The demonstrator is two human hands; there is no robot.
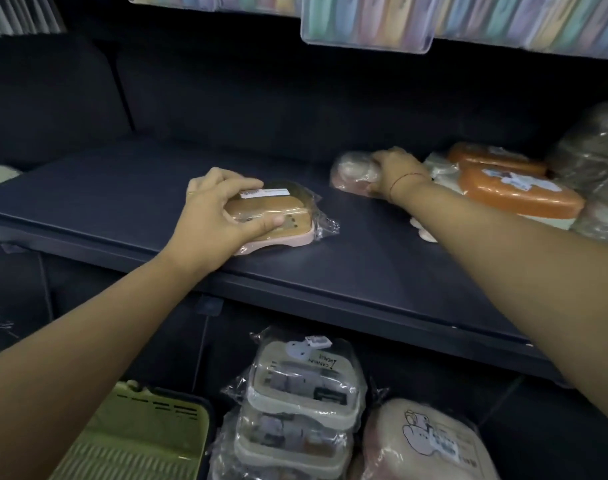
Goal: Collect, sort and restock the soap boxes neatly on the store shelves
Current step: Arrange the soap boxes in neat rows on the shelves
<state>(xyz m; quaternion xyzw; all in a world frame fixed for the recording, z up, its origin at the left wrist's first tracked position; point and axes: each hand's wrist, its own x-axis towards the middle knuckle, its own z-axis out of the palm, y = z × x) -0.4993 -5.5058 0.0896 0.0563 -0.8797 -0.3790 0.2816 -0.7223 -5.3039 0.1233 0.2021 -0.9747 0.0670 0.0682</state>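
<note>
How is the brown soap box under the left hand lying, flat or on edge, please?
Flat: the brown soap box rests base down on the shelf, the left hand gripping its top.

The dark shelf (122,188) lies bare across its left half and along its front edge. Mid-shelf, the left hand (219,206) grips a wood-lidded soap box (281,206), and the right hand (396,171) holds a pink wrapped soap box (351,171) farther back, with a gap between the two. Orange soap boxes (517,192) and wrapped bundles (593,150) crowd the right end. Hanging clear packets (364,19) lower the headroom at upper right.
</note>
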